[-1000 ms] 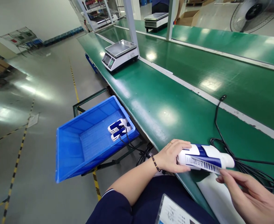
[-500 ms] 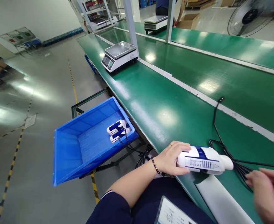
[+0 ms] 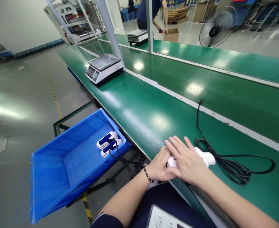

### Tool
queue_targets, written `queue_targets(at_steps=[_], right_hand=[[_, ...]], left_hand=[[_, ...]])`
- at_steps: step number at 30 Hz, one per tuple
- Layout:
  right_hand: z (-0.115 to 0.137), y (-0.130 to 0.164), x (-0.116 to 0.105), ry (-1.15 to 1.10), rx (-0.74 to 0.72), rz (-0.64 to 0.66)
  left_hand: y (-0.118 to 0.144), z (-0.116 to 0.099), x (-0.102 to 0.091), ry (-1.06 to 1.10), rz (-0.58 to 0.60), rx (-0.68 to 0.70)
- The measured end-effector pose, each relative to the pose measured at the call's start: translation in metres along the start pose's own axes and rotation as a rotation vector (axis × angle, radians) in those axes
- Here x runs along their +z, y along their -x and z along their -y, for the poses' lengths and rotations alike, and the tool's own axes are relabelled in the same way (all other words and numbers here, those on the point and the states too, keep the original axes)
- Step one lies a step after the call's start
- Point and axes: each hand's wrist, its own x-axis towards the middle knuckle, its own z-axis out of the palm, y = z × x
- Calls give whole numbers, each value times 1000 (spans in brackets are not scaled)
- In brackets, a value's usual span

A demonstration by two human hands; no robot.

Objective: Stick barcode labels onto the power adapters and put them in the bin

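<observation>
A white bottle-shaped corded appliance [image 3: 205,157] lies at the near edge of the green bench, its narrow end pointing right. My left hand [image 3: 160,165] is wrapped around its left end. Across its top lies my right hand [image 3: 185,158], fingers stretched out and slightly spread, covering most of the body and label. A black cord [image 3: 234,171] rests in loose coils to the right, with its plug end reaching toward the bench's pale strip.
Left of the bench stands a blue bin [image 3: 65,161] holding white-and-blue appliances [image 3: 108,144] with black cords. A weighing scale [image 3: 105,66] sits farther along the green bench [image 3: 139,117]. Beyond are a second scale [image 3: 137,36], a fan [image 3: 215,30] and a co-worker [image 3: 151,14].
My right hand has moved left from beside the cord onto the appliance, covering its label. My left hand still holds the left end. The view has shifted right.
</observation>
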Motion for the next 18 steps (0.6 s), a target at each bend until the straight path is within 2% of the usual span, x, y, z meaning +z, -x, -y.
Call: queue_targets(at_steps=[3, 5, 7, 10, 13, 18], right_hand=[[-46, 34, -2, -17, 84, -57], [-71, 58, -3, -131, 198, -94], [-85, 79, -4, -313, 353, -109], [-86, 96, -9, -561, 475, -48], [-75, 98, -10, -605, 433, 48], [-72, 90, -2, -633, 381, 46]], left_hand=[[-1, -7, -15, 73, -5, 22], [-2, -9, -17, 100, 7, 14], [-2, -10, -15, 113, 14, 10], [-1, -8, -12, 122, 6, -4], [-2, -6, -12, 137, 5, -39], [-6, -9, -22, 116, 49, -112]])
